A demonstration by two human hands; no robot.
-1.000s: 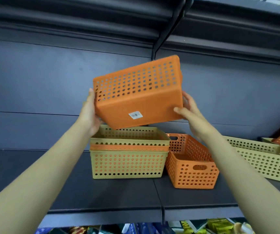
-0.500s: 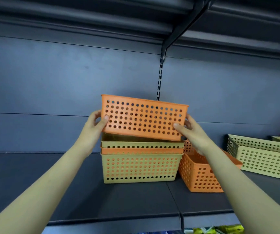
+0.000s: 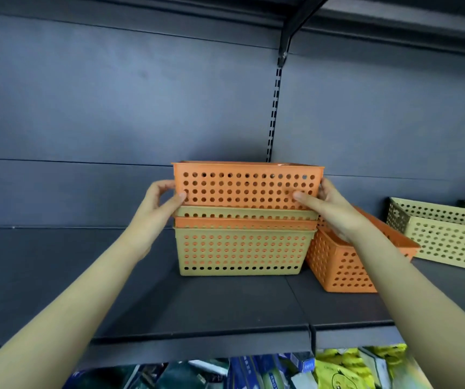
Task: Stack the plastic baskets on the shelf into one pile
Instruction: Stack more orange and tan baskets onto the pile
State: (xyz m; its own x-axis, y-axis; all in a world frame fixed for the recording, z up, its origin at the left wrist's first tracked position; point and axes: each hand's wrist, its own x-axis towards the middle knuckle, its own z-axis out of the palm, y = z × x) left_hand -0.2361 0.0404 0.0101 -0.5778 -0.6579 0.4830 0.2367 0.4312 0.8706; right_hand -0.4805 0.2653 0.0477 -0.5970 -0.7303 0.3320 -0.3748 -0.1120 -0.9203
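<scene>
Orange basket (image 3: 246,186): upright, level, sitting in the top of the pile (image 3: 242,248) on the shelf (image 3: 197,304), not fully nested. Left of the pile, left hand (image 3: 152,211) clamps its short end, thumb on the front wall, fingers curled behind. Right of the pile, right hand (image 3: 329,206) mirrors this. Judged light, stiff, perforated thin plastic; end-wall grip suits. Loose orange basket (image 3: 338,265) and beige basket (image 3: 444,234) farther right.
</scene>
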